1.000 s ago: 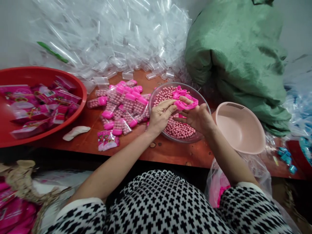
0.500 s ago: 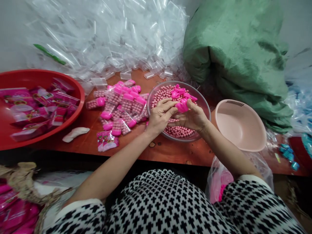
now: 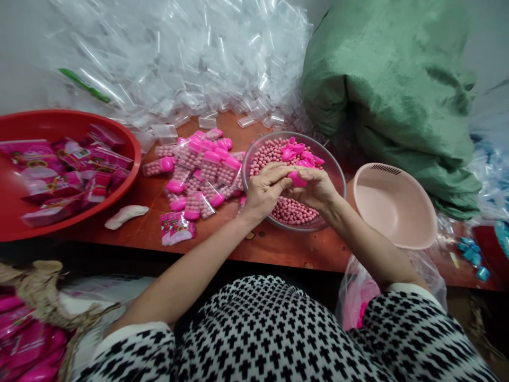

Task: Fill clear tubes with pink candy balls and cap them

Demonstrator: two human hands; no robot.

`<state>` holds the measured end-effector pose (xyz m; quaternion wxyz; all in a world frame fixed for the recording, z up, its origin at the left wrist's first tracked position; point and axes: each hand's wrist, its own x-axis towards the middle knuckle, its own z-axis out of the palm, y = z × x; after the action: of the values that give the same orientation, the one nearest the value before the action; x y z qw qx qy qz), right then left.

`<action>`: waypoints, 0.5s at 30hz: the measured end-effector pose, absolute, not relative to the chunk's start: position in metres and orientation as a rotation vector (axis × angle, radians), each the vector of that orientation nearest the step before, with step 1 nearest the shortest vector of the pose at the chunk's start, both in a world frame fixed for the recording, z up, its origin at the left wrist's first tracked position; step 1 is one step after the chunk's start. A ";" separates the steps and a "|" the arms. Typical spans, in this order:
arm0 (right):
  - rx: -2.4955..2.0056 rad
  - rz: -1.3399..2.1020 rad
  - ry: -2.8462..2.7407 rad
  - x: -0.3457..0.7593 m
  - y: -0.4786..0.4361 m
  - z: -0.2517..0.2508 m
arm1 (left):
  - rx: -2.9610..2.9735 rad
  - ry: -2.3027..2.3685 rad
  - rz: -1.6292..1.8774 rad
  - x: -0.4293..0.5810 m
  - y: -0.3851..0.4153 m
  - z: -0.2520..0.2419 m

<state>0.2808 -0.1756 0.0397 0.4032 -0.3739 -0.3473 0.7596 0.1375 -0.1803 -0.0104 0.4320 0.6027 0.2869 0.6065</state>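
Between your fingertips, over the middle of the clear glass bowl [image 3: 302, 228], you are pinching a bright pink plastic cap [image 3: 297, 179]. Your right hand [image 3: 317, 192] is gripping it from the right, with thumb and curled fingers closed on it. Your left hand [image 3: 263, 192] is meeting it from the left, its fingers bunched and pressed together with the tips on the cap. What may be lying inside that curl is hidden.

Directly beneath your fingers, small round pale pink candy balls [image 3: 270, 154] are filling the bowl. Just beyond your fingertips, loose pink caps [image 3: 301, 150] are lying on top of the balls.

Left of your left knuckles, clear filled tubes with pink caps [image 3: 202, 170] are lying in a heap on the red-brown wooden table [image 3: 278, 249], touching the bowl's side. A printed pink packet [image 3: 177, 228] and a white lump [image 3: 126, 215] are lying nearer you. Farther left, a round red plastic basin [image 3: 79, 118] is holding more pink packets [image 3: 71, 170].

Right of your right wrist, a pale pink plastic basin [image 3: 393, 207] is sitting just beside the bowl. Well beyond your fingers, a pile of empty clear plastic containers [image 3: 178, 63] and a bulging green woven sack [image 3: 389, 85] are resting against the wall.
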 end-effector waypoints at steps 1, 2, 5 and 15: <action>-0.937 1.883 -0.896 0.277 -0.177 0.040 | 1.505 0.702 1.517 0.138 -0.181 -0.009; -0.934 1.847 -0.908 0.273 -0.179 0.039 | 1.501 0.696 1.523 0.138 -0.182 -0.008; -0.970 1.736 -0.898 0.263 -0.183 0.034 | 1.483 0.717 1.532 0.138 -0.184 -0.006; -1.047 1.928 -1.044 0.275 -0.175 0.045 | 1.309 0.838 1.493 0.142 -0.177 -0.008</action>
<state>0.2751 -0.1747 0.0454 0.3488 -0.4038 -0.4027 0.7437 0.1422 -0.1766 -0.0084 0.4733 0.5348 0.3426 0.6103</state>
